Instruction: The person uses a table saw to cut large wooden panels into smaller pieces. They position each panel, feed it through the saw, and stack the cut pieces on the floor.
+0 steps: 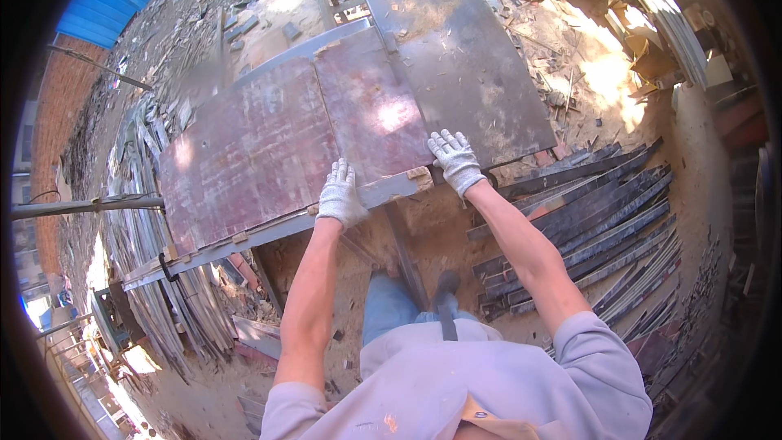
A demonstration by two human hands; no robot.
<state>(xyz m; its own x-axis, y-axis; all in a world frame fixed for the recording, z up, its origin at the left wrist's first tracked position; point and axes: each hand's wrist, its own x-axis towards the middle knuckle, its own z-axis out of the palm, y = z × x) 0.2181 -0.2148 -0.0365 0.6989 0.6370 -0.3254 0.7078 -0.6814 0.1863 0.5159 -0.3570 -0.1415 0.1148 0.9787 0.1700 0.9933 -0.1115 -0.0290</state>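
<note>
My left hand [341,195], in a pale knitted glove, lies with fingers stretched out at the near edge of a narrow reddish-brown board [358,85]. On its left is a wider board [244,147] of similar colour, with a thin seam between them. My right hand [456,161], gloved alike, rests with fingers apart at the narrow board's near right corner, where a large dark brown board [464,49] adjoins it. Neither hand grips anything. The reddish boards lie on a frame whose grey front rail [281,230] runs below their near edge; small wood blocks [419,178] sit along it.
Stacked dark wooden strips [595,204] lie on the ground at right. Long thin slats [155,277] are heaped at left, near a metal pole [90,206]. Scraps litter the ground beyond the boards. A blue metal sheet wall [122,0] stands far left. More planks [660,12] lean at far right.
</note>
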